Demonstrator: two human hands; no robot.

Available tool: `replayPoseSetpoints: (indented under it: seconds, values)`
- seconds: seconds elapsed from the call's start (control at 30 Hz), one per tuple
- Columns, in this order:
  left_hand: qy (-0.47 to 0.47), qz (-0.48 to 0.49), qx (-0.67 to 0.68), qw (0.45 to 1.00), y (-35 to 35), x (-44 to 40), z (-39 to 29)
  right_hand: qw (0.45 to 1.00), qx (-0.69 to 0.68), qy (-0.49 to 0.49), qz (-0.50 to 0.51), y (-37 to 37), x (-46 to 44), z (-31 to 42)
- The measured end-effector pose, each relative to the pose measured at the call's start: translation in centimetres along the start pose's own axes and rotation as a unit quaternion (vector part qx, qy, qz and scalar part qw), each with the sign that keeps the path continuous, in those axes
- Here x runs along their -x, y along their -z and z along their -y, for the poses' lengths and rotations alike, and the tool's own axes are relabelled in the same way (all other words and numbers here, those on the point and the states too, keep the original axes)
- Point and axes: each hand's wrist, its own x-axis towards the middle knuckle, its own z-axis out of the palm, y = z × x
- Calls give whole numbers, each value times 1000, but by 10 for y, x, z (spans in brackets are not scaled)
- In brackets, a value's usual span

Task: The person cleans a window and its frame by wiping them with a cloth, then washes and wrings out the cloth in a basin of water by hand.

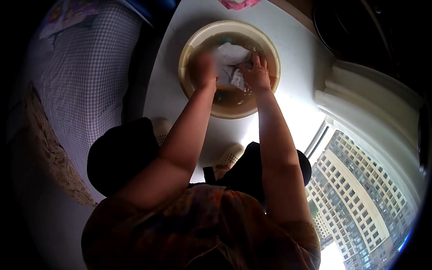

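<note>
A round cream basin (225, 113) of murky water stands on the floor between my knees. White cloth (234, 54) lies bunched in the water, partly above the surface, with a few bubbles around it. My right hand (257, 74) is at the basin's right side, its fingers apart, touching the cloth's edge or the water beside it. On the other side, my left hand (204, 69) is over the water just left of the cloth. Motion smears it, so its fingers and any hold on the cloth cannot be made out.
A checkered cover (105, 58) drapes down at the left. Pink fabric (238, 3) shows at the top edge. Pale curtains (373, 99) hang beside a window at the right, with tall buildings (355, 198) outside. My perforated shoes (231, 154) are below the basin.
</note>
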Motion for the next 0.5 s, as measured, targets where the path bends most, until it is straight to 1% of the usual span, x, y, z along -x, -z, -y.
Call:
replayPoseSetpoints:
  seconds: [0.03,0.07,0.1,0.13,0.17,0.2,0.23,0.27,0.3,0.33,0.37,0.4,0.47,0.5]
  values:
    - [38,5,18,999,-3,13,-7,1000,-2,2,-2,-1,0,5]
    - [37,1,43,998,-6,23,-13,997,-60,-44,-11,5,3,13]
    - [26,19,73,997,-7,26,-15,989,-116,-91,-19,11,10,21]
    - [17,37,104,994,-7,29,-17,979,-177,-90,-46,22,22,41]
    - [9,56,134,989,-7,31,-18,958,-269,-78,-58,29,37,57]
    - [21,138,221,965,-6,42,-31,967,-245,-21,-69,44,53,80]
    - [33,219,306,926,-6,50,-40,970,-240,5,-49,52,71,98]
    - [41,316,371,873,0,46,-30,976,-202,67,-46,62,88,115]
    - [62,413,423,805,5,42,-20,976,-202,85,-12,69,103,129]
    - [90,500,452,733,12,41,-14,976,-184,114,-27,70,111,140]
    - [84,383,439,808,9,34,4,975,-166,144,-39,70,115,146]
    - [81,382,441,808,6,27,13,974,-167,148,-38,68,113,146]
    - [55,338,410,845,-5,19,23,989,-20,146,12,59,108,140]
    - [45,315,393,863,-10,18,27,989,-21,143,13,55,101,134]
